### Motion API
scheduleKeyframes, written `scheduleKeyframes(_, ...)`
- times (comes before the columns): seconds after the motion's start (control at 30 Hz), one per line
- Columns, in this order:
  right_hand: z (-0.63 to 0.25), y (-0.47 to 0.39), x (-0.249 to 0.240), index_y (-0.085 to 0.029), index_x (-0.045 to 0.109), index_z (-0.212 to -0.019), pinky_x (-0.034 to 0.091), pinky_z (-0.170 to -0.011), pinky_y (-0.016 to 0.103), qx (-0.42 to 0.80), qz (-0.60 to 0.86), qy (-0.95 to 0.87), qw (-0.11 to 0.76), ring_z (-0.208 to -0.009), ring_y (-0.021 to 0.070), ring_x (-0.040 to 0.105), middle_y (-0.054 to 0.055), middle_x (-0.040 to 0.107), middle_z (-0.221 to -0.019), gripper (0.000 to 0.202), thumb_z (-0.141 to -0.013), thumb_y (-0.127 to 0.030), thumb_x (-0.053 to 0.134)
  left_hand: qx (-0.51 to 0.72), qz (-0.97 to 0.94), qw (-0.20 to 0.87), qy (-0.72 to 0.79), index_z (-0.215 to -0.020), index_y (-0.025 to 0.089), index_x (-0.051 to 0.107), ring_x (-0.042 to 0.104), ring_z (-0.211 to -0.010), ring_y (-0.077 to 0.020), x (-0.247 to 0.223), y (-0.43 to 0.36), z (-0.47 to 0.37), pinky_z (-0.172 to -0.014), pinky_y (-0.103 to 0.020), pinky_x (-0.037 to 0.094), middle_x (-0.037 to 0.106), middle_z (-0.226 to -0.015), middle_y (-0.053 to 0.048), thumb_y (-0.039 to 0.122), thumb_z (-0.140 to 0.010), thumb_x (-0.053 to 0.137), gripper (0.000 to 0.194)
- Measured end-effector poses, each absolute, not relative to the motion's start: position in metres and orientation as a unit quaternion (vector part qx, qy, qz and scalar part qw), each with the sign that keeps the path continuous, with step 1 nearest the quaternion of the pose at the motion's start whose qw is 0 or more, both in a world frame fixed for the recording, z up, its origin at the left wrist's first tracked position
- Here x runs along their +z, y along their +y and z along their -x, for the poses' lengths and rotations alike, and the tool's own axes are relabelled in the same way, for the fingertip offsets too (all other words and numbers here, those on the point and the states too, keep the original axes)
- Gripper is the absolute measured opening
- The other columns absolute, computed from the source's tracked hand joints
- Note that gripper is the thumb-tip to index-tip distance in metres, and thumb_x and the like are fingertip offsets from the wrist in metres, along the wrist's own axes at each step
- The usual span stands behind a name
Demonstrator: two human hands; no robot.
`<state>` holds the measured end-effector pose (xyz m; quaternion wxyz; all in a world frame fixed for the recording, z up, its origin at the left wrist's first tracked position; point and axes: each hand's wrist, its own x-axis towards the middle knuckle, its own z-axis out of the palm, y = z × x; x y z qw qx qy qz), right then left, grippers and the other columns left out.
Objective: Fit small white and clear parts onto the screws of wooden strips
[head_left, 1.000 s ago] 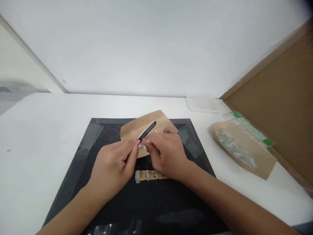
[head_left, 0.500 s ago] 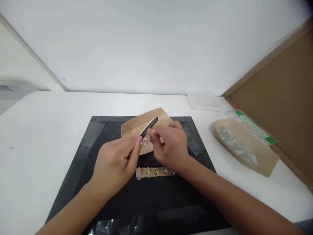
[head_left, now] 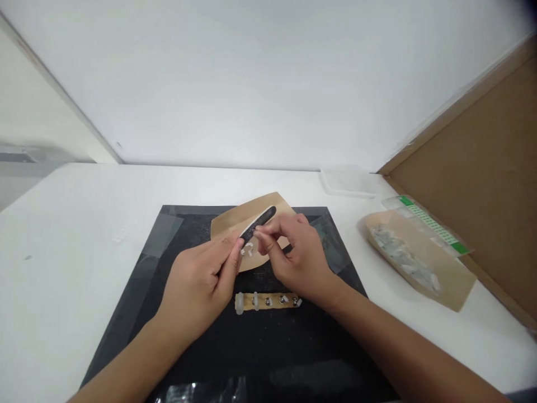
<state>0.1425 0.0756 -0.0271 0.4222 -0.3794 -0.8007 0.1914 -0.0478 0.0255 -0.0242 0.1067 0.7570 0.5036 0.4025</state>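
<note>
My left hand [head_left: 205, 274] grips a nail file [head_left: 265, 217], dark on its face and pale along the edge, slanting up to the right. Thumb and forefinger of my right hand [head_left: 296, 246] are pinched together against the file's face. Whatever they hold is too small to make out. Beneath both hands lies a sheet of brown paper [head_left: 226, 223] with several small white pieces [head_left: 249, 249] on it. Nearer to me, a tan strip [head_left: 274, 302] carries several shiny metal studs, some with small white pieces, and two translucent pieces at its left end.
A black mat [head_left: 235, 352] covers the middle of the white table [head_left: 54, 291]. To the right, brown paper [head_left: 451, 288] bears a heap of translucent pieces [head_left: 403, 254], beside a clear case with a green label [head_left: 432, 224]. A clear tray [head_left: 348, 184] stands at the back, near a cardboard panel [head_left: 474, 168].
My right hand's fingers have shifted slightly along the file and are less blurred. The left hand keeps its hold on the file. The whole view has moved a little.
</note>
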Motion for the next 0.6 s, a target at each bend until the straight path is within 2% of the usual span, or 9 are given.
scheduleKeyframes(0.13, -0.1441, 0.0743, -0.0257, -0.024, 0.056, -0.094, 0.046, -0.078, 0.032, 0.273, 0.383, -0.764, 0.441, -0.065, 0.0112, 0.071, -0.008, 0.071, -0.073, 0.012, -0.103, -0.026, 0.063, 0.407, -0.758, 0.111, 0.498, -0.08, 0.018, 0.064, 0.052, -0.054, -0.0087, -0.0259, 0.0241, 0.0471, -0.058, -0.024, 0.036, 0.055, -0.062, 0.005, 0.019, -0.106, 0.053, 0.029)
scheduleKeyframes(0.27, -0.1461, 0.0746, -0.0264, -0.024, 0.057, -0.093, 0.047, -0.07, 0.031, 0.267, 0.391, -0.763, 0.44, -0.066, 0.0121, 0.07, -0.006, 0.07, -0.074, 0.012, -0.103, -0.026, 0.063, 0.416, -0.744, 0.145, 0.503, -0.073, 0.018, 0.058, 0.051, -0.055, -0.0085, -0.024, 0.0232, 0.0459, -0.058, -0.024, 0.036, 0.055, -0.063, 0.005, 0.02, -0.106, 0.053, 0.033)
scheduleKeyframes(0.5, -0.1477, 0.0752, -0.0311, -0.024, 0.059, -0.094, 0.042, -0.076, 0.036, 0.132, 0.382, -0.799, 0.446, -0.07, 0.0142, 0.07, -0.005, 0.071, -0.074, 0.009, -0.101, -0.019, 0.061, 0.412, -0.71, 0.242, 0.517, -0.065, 0.018, 0.049, 0.041, -0.052, -0.0082, -0.0202, 0.024, 0.0469, -0.051, -0.022, 0.031, 0.042, -0.058, 0.006, 0.028, -0.106, 0.055, 0.043)
scheduleKeyframes(0.6, -0.1455, 0.0766, -0.0342, -0.022, 0.057, -0.09, 0.038, -0.076, 0.037, 0.06, 0.38, -0.816, 0.432, -0.068, 0.0144, 0.069, -0.005, 0.071, -0.072, 0.013, -0.101, -0.017, 0.06, 0.407, -0.699, 0.259, 0.529, -0.064, 0.017, 0.049, 0.039, -0.051, -0.0077, -0.0193, 0.0242, 0.0472, -0.05, -0.022, 0.031, 0.041, -0.057, 0.006, 0.03, -0.105, 0.056, 0.044)
